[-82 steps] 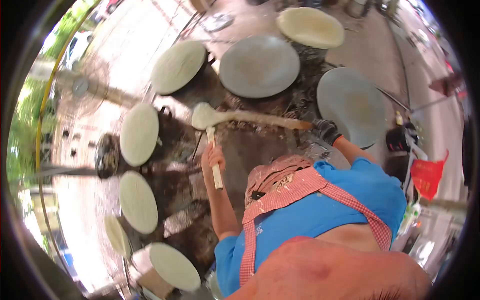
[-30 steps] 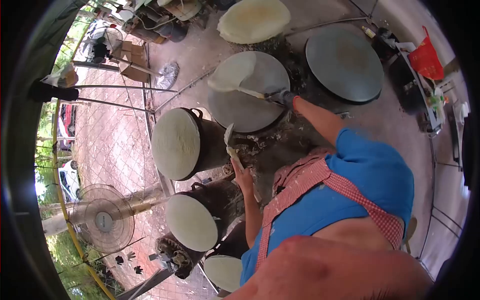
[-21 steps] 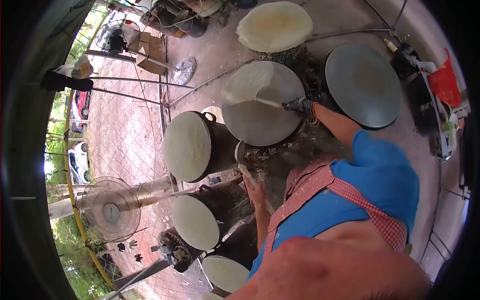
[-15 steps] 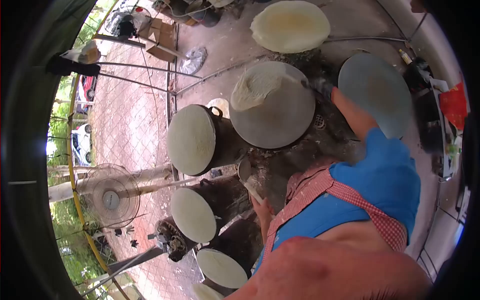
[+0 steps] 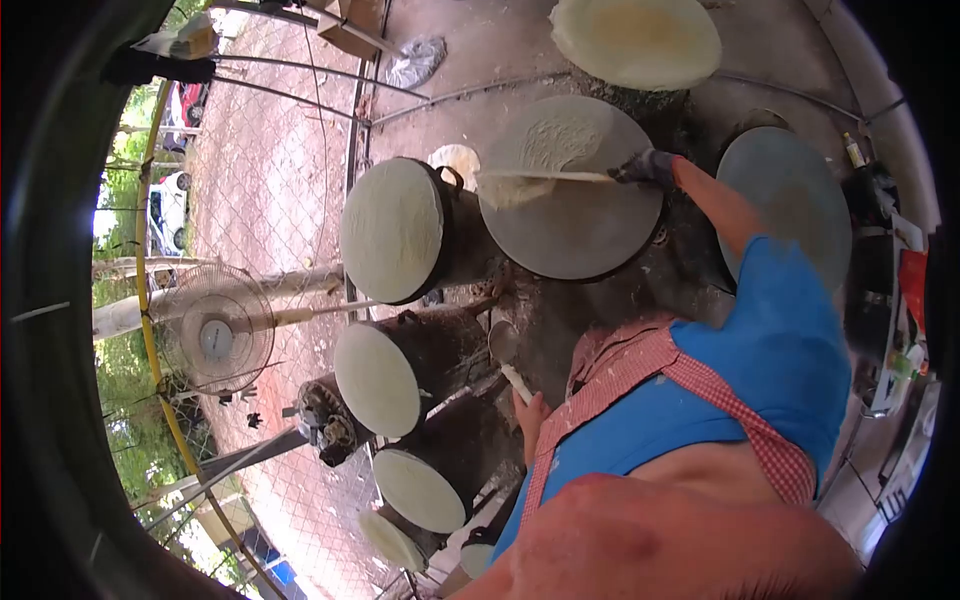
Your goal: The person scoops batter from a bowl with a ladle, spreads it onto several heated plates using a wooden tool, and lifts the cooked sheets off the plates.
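My right hand (image 5: 648, 167), in a dark glove, is closed on the end of a long, thin, pale spreader (image 5: 560, 176). The spreader lies across a large round griddle (image 5: 610, 235), which carries a patch of pale batter (image 5: 560, 145). Lower down, my bare left hand (image 5: 530, 412) is wrapped around the pale handle of a ladle (image 5: 503, 342). The ladle's bowl is beside the dark stoves. On a neighbouring griddle lies a thin round sheet of batter (image 5: 395, 230), and another sheet (image 5: 378, 378) covers the griddle below it.
More pale rounds (image 5: 420, 490) lie on griddles toward the bottom. A large finished-looking flatbread (image 5: 640, 40) is at the top, and a bare grey griddle (image 5: 785, 200) stands at right. A fan (image 5: 215, 335) stands at left by a wire fence. A plastic bag (image 5: 415, 62) lies on the ground.
My right hand has moved left over the large griddle, and the spreader now shows clearly across the batter. My left hand still grips the ladle. The whole view has shifted somewhat.
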Demonstrator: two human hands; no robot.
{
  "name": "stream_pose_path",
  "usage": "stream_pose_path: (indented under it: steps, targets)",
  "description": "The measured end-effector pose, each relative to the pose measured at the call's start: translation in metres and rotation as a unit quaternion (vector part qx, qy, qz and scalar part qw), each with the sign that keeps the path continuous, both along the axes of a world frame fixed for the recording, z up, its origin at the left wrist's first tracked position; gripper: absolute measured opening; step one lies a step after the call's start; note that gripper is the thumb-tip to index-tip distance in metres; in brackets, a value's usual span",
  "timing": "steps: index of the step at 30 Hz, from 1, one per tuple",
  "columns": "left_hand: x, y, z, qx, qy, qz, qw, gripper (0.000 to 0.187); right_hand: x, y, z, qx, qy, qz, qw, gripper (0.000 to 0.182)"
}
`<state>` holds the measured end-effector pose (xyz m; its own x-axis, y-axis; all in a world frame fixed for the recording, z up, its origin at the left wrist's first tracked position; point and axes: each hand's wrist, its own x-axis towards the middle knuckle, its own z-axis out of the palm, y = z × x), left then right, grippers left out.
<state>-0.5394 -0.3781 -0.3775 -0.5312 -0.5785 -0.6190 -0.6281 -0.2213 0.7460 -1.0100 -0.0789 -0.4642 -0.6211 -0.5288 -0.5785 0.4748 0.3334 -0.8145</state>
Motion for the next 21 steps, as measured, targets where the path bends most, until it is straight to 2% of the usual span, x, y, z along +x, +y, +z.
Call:
stream_pose_path:
  steps: [2,3,5,6,7,8,9,10,12,14,15,16,17,18,19,21]
  targets:
    - [0.007,-0.001,-0.014,0.040,0.042,0.028,0.998,0.057,0.023,0.024,-0.022,-0.001,0.167,0.153,0.974,0.024]
    - [0.012,-0.002,-0.023,0.019,0.039,0.024,0.999,0.055,0.023,0.034,-0.012,0.002,0.172,0.163,0.972,0.024]
    - [0.016,0.000,-0.017,0.032,0.025,0.039,0.998,0.055,0.017,0.048,0.019,-0.025,0.238,0.253,0.937,0.028]
    - [0.016,0.001,-0.011,0.042,0.001,0.041,0.998,0.055,0.004,0.043,0.014,-0.027,0.240,0.256,0.936,0.028]
    - [0.016,0.005,-0.006,0.050,0.010,0.057,0.997,0.055,-0.019,0.031,-0.007,0.009,0.300,0.237,0.924,0.031]
    - [0.025,0.002,-0.015,0.048,0.004,0.056,0.997,0.055,-0.045,0.017,-0.040,0.045,0.354,0.214,0.909,0.033]
    - [0.039,-0.003,-0.036,0.077,0.039,0.071,0.994,0.055,-0.096,0.011,-0.173,-0.116,0.331,0.133,0.927,0.039]
    - [0.049,-0.006,-0.047,0.105,0.075,0.088,0.988,0.055,-0.141,0.004,-0.290,-0.279,0.300,0.077,0.909,0.044]
    - [0.037,0.002,-0.021,0.067,0.032,0.091,0.993,0.055,-0.096,0.009,-0.183,-0.213,0.430,0.265,0.836,0.049]
    - [0.037,0.010,-0.017,0.040,0.002,0.105,0.994,0.055,-0.040,0.027,-0.043,-0.150,0.570,0.395,0.705,0.048]
    - [0.042,0.009,-0.021,0.058,0.013,0.114,0.992,0.054,-0.019,0.037,0.002,-0.102,0.642,0.443,0.618,0.046]
    - [0.044,0.009,-0.025,0.075,0.028,0.125,0.989,0.054,-0.013,0.038,0.008,-0.106,0.642,0.453,0.609,0.046]
    - [0.047,0.011,-0.026,0.078,0.061,0.128,0.987,0.052,-0.015,0.043,0.014,-0.073,0.395,0.354,0.845,0.041]
    - [0.047,0.016,-0.025,0.078,0.066,0.135,0.986,0.052,-0.020,0.046,0.014,-0.028,0.095,0.204,0.974,0.037]
    - [0.048,0.018,-0.019,0.060,0.053,0.129,0.988,0.052,-0.028,0.029,0.024,-0.030,0.095,0.206,0.973,0.037]
    - [0.055,0.015,-0.020,0.040,0.040,0.117,0.992,0.055,-0.048,-0.026,0.045,0.058,0.048,0.100,0.992,0.025]
